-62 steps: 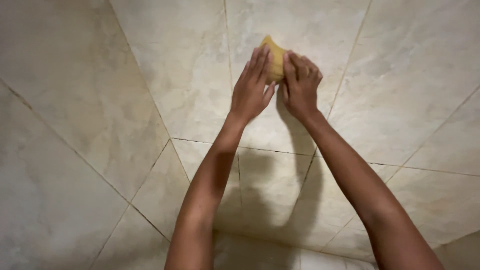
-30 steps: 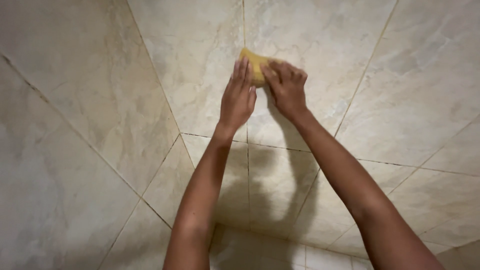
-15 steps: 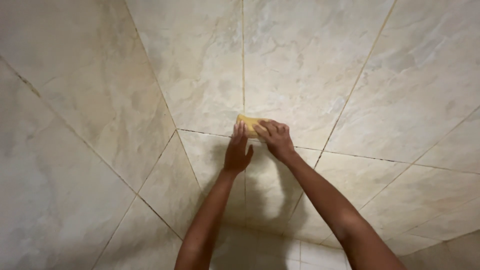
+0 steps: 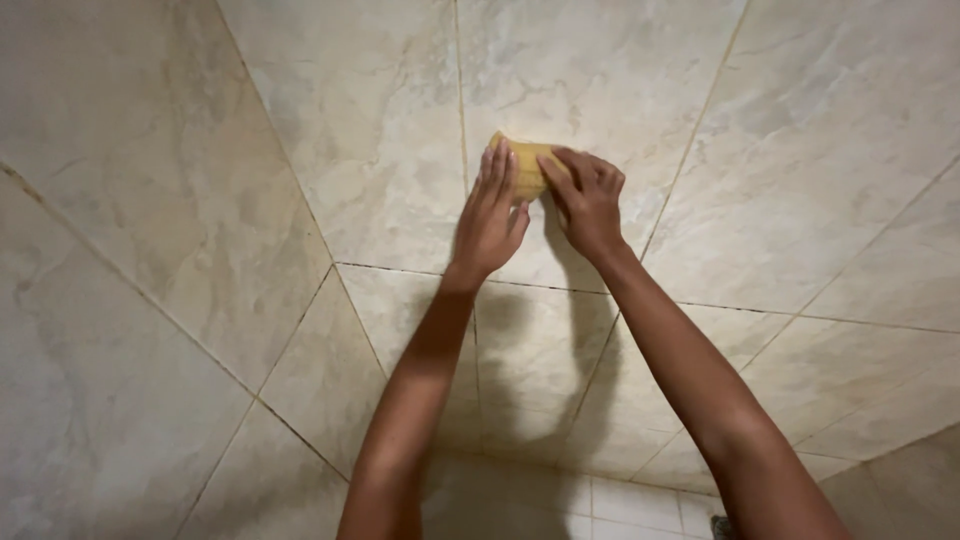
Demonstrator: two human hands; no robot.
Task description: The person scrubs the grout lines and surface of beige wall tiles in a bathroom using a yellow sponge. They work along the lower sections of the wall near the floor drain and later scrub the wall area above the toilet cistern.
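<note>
A yellow sponge [image 4: 528, 166] is pressed flat against the beige marble-look wall tiles [image 4: 370, 130], just right of a vertical grout line. My left hand [image 4: 490, 215] lies on the sponge's left side with fingers straight and together, pointing up. My right hand [image 4: 588, 200] covers the sponge's right side with its fingers curled over it. Both arms reach up from the bottom of the view. Most of the sponge is hidden under the two hands.
A wall corner [image 4: 300, 210] runs diagonally at the left, where another tiled wall [image 4: 110, 300] meets this one. Dark grout lines [image 4: 760, 312] cross the tiles. Small white floor tiles [image 4: 620, 505] show at the bottom. My arms cast shadows on the wall below.
Both hands and the sponge slid down the wall to the horizontal grout line, then moved back up the tile to where they are now.
</note>
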